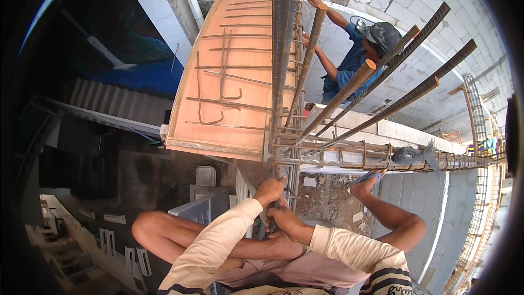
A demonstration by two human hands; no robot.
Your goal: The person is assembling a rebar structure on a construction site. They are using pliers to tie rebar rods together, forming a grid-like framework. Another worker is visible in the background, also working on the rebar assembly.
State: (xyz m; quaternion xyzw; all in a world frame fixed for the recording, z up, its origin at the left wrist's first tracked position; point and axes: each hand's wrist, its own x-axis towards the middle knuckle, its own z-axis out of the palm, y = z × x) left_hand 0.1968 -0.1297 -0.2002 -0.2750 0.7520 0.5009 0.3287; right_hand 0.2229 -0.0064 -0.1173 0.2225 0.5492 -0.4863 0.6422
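Note:
My left hand (269,190) is closed at the lower end of a bundle of steel bars, just past the edge of the plywood panel. Right below it, my right hand (290,224) is closed too, its fingers close against the bars by my bare foot. What either hand holds is hidden by the fingers. From there the thick ribbed rebar (281,38) rises away from me. A horizontal rebar cage (349,155) joins it and runs off to the right, with a bundle of grey tie wire (413,154) lying on it.
A plywood formwork panel (248,136) with thin bars and hooked rods lies beyond my hands. Long rebar ends (420,90) stick up at the right. Behind them a co-worker (355,60) in blue reaches toward the bars. At left is a deep drop to a lower floor (109,175).

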